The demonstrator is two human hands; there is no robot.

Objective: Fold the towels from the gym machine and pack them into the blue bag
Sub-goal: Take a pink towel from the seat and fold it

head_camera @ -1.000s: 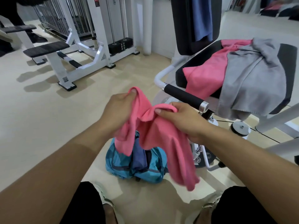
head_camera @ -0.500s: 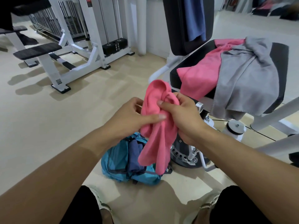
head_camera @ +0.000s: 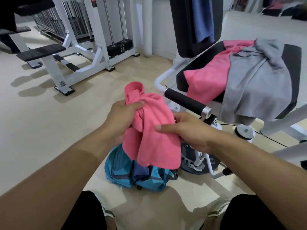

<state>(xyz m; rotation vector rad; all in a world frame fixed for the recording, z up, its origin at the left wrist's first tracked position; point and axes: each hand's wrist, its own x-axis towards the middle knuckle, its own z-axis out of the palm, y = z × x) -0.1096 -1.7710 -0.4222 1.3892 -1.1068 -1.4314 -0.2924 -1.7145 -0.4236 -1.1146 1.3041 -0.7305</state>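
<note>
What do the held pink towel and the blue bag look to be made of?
Pink towel: soft matte cloth, perhaps microfibre; it bunches in limp folds. Blue bag: thin synthetic fabric, probably nylon; it slumps crumpled with a faint sheen.

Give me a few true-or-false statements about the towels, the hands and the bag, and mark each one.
1. Both hands, left hand and right hand, hold the pink towel. True.
2. The blue bag sits on the machine seat. False: it lies on the floor.
3. A grey towel lies on the seat. True.
4. The seat holds only grey towels. False: a second pink towel lies there too.
</note>
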